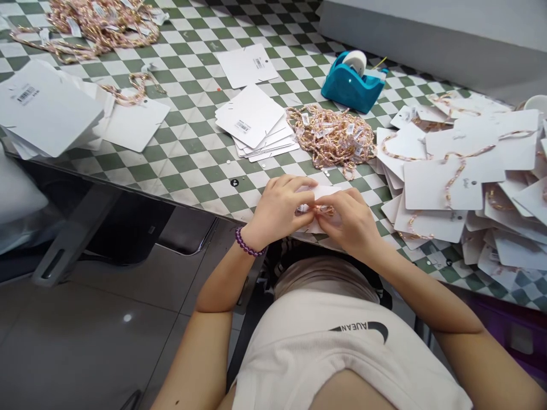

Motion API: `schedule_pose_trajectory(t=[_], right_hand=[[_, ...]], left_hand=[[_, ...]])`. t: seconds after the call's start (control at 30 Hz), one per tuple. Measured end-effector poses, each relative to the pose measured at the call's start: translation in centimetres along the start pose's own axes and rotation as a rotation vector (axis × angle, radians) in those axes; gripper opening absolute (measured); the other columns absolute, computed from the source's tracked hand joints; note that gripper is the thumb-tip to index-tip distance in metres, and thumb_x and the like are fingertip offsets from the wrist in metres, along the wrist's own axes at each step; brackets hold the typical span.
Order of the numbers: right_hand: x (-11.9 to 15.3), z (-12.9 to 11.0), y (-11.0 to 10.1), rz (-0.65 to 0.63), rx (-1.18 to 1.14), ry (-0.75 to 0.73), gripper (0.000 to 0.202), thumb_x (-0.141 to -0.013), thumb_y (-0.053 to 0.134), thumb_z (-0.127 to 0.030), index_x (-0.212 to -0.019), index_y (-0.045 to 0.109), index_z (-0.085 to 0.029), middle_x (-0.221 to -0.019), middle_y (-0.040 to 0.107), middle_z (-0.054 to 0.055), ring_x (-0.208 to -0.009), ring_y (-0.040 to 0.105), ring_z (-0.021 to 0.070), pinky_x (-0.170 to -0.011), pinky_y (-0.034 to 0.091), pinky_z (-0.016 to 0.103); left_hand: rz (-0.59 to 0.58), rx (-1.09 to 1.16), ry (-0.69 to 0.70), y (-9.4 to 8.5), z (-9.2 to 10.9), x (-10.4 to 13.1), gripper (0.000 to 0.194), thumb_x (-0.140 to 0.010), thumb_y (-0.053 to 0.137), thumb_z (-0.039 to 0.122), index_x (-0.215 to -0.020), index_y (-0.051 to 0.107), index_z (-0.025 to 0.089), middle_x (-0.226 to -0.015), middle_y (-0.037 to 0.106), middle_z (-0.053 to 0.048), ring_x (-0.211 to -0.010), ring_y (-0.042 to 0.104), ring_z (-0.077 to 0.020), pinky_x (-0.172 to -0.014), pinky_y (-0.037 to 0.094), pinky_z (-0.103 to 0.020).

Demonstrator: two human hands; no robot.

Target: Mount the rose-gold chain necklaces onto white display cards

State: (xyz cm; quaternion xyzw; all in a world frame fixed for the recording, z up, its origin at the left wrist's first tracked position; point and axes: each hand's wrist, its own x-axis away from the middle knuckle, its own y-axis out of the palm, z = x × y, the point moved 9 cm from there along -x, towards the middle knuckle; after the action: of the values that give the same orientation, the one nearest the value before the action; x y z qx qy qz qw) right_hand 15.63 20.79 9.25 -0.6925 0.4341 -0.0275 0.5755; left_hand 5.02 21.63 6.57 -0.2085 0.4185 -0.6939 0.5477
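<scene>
Both of my hands meet at the table's near edge over a white card. My left hand, with a purple bead bracelet at its wrist, pinches a beaded strand near its small tag. From the other side my right hand has thumb and forefinger closed on the same strand. The fingers partly hide the strand and the card. Just beyond the hands lies a heap of pink and gold beaded strands, beside a stack of white cards.
A teal tape dispenser stands behind the heap. Many cards with strands pile up at right. At left are more cards and, farther back, another bead heap on the checkered table.
</scene>
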Motion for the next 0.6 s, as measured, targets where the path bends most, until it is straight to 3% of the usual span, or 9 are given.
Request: schedule_pose_trajectory(t=[0.27,0.43,0.6], right_hand=[[0.1,0.6,0.6,-0.001,0.03,0.11,0.03,-0.082,0.059,-0.014,-0.111,0.056,-0.021,-0.095,0.07,0.006,-0.085,0.06,0.0225,-0.077,0.047,0.036],[0.4,-0.6,-0.3,0.057,0.139,-0.009,0.027,-0.088,0.057,-0.014,-0.114,0.056,-0.024,-0.084,0.07,0.003,-0.084,0.062,0.0205,-0.076,0.043,0.034],[0.3,-1.0,-0.8,0.058,0.106,-0.088,0.027,-0.089,0.054,-0.009,-0.112,0.055,-0.024,-0.083,0.072,0.001,-0.082,0.063,0.0183,-0.076,0.044,0.032]], left_hand=[[-0.014,0.012,0.033,-0.1,0.2,0.2,0.014,-0.091,0.058,0.03,-0.09,0.07,0.025,-0.134,0.062,0.0,-0.12,0.055,-0.0247,-0.101,0.039,-0.043],[-0.028,-0.01,0.021,0.0,0.4,0.2,0.017,-0.094,0.054,0.03,-0.094,0.07,0.024,-0.136,0.061,-0.002,-0.121,0.054,-0.0253,-0.102,0.04,-0.044],[-0.002,-0.036,0.034,0.0,0.4,0.3,0.018,-0.095,0.054,0.032,-0.093,0.07,0.024,-0.137,0.062,-0.001,-0.12,0.055,-0.0249,-0.102,0.04,-0.043]])
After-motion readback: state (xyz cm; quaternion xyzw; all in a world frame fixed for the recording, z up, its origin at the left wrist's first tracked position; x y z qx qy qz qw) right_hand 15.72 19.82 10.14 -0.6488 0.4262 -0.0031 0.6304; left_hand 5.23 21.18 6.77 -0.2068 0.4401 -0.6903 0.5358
